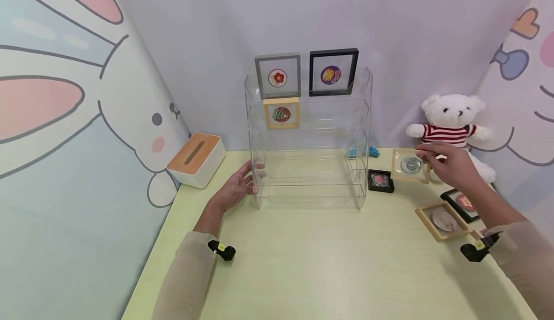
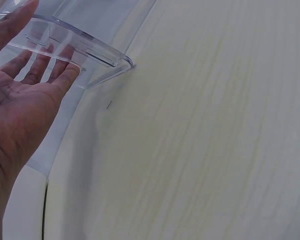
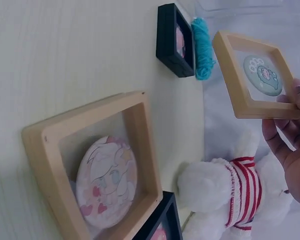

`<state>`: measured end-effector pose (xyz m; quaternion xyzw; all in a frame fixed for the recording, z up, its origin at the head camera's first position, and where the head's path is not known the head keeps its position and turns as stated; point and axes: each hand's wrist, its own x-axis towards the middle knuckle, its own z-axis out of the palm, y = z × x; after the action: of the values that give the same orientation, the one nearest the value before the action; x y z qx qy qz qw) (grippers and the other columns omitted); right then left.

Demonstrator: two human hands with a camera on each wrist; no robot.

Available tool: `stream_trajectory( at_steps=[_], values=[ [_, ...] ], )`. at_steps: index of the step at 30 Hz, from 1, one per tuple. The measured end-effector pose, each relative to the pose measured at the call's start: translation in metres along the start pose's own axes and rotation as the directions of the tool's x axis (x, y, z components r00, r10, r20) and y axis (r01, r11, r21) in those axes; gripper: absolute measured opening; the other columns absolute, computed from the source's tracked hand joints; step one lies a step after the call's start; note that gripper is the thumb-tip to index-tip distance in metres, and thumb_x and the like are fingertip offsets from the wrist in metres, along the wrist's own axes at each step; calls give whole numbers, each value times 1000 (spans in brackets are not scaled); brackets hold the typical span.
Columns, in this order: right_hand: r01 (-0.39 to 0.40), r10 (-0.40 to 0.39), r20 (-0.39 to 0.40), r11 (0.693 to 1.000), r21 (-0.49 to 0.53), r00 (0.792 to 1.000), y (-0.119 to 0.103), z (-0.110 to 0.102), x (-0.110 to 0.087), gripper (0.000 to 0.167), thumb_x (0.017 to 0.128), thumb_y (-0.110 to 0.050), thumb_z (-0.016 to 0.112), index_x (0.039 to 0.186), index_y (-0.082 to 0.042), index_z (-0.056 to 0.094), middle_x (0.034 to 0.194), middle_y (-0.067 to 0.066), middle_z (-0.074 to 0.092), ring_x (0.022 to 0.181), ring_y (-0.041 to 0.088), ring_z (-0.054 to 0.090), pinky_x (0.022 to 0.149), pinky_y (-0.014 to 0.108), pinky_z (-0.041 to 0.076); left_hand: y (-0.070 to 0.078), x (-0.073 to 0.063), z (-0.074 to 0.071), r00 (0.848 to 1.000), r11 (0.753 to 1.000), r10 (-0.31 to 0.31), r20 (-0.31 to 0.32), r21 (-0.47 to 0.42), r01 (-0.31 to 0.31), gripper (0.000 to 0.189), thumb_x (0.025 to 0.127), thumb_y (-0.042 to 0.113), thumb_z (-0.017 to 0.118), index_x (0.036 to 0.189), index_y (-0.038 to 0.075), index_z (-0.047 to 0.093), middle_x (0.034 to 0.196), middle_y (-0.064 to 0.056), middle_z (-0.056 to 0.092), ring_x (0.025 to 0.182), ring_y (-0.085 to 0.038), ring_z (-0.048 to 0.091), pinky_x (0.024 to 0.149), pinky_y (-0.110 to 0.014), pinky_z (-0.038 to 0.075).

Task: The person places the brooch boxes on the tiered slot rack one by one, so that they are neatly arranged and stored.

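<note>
My right hand [image 1: 450, 163] pinches one edge of a light-wood display frame [image 1: 410, 165] that holds a round green badge; it is raised off the table. My left hand [image 1: 235, 187] is at the left side of a clear acrylic tiered rack [image 1: 307, 184], fingers loosely spread and touching its side panel [image 2: 85, 50]. On the rack's top tier stand a grey frame [image 1: 278, 94] with a flower badge and a black frame [image 1: 331, 92] with a yellow bear badge. A small wooden frame [image 1: 282, 127] is one tier lower, on the left.
Right of the rack lie a small black frame [image 1: 381, 189], a wooden frame [image 1: 443, 236] and another black frame [image 1: 452, 197]. A white teddy bear [image 1: 454, 110] sits behind, and blue yarn [image 3: 203, 50] lies near the rack. A tissue box [image 1: 195, 159] stands left.
</note>
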<state>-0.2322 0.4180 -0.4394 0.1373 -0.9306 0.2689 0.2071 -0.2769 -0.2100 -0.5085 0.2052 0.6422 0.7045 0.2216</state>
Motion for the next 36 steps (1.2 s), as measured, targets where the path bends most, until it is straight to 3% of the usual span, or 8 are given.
stream_trajectory(
  at_steps=[4,6,10,13,17,20,26,36],
  values=[
    [-31,32,-34,999,11,999,-14,-5,10,22,103,-5,76,124,-1,82,112,25,77,83,-24,48,69,1,41,-2,0,-1,1000,1000,10,4,1,-10,104,97,-19,62,179,12,7,180,-23,20,156,-27,40,99,-27,56],
    [-27,29,-62,999,36,998,-22,-8,15,22,104,-5,76,125,-2,82,109,13,77,84,-22,48,71,-1,41,-3,0,-1,1000,1000,16,7,2,-16,104,96,-20,61,178,10,5,180,-25,18,155,-25,41,98,-27,56],
    [7,5,-121,995,104,993,-41,-13,27,22,103,-4,76,124,-1,82,102,-22,65,87,-17,52,77,-3,42,-3,0,-2,1000,1000,14,5,-7,-14,104,96,-20,62,178,10,4,180,-24,19,153,-22,43,98,-26,56],
    [14,5,-145,991,130,989,-56,-19,37,23,104,-7,75,126,-1,82,101,-35,57,88,-15,53,79,-3,42,-2,-1,-2,1000,1000,10,0,-2,-10,104,96,-19,63,179,14,9,180,-22,20,155,-25,41,103,-29,55],
    [-10,35,-154,987,162,988,-78,-27,50,26,107,-14,73,129,-4,82,104,-34,58,92,-11,55,79,-3,43,-2,-2,-2,1000,1000,17,-4,11,-17,102,96,-16,64,178,20,17,180,-22,21,161,-34,35,110,-33,52],
    [-16,49,-162,980,198,986,-94,-30,61,28,108,-17,72,132,-7,81,106,-30,60,95,-7,57,78,-2,45,-3,-1,-3,1000,1000,25,-4,4,-25,100,95,-16,64,177,20,19,180,-23,21,161,-36,34,108,-32,53],
    [32,24,-208,964,263,978,-119,-34,82,27,106,-12,74,130,-3,81,108,-25,62,98,-5,61,78,1,47,-4,-1,-3,999,999,33,4,1,-33,97,96,-18,62,176,22,23,179,-21,23,159,-31,37,106,-29,55],
    [134,-49,-259,938,320,965,-151,-40,110,24,103,-2,74,125,3,81,108,-24,65,100,-1,63,80,3,50,-1,0,-1,1000,1000,2,-11,2,-2,96,95,-20,60,175,21,25,178,-18,26,161,-35,35,106,-32,54]
  ],
)
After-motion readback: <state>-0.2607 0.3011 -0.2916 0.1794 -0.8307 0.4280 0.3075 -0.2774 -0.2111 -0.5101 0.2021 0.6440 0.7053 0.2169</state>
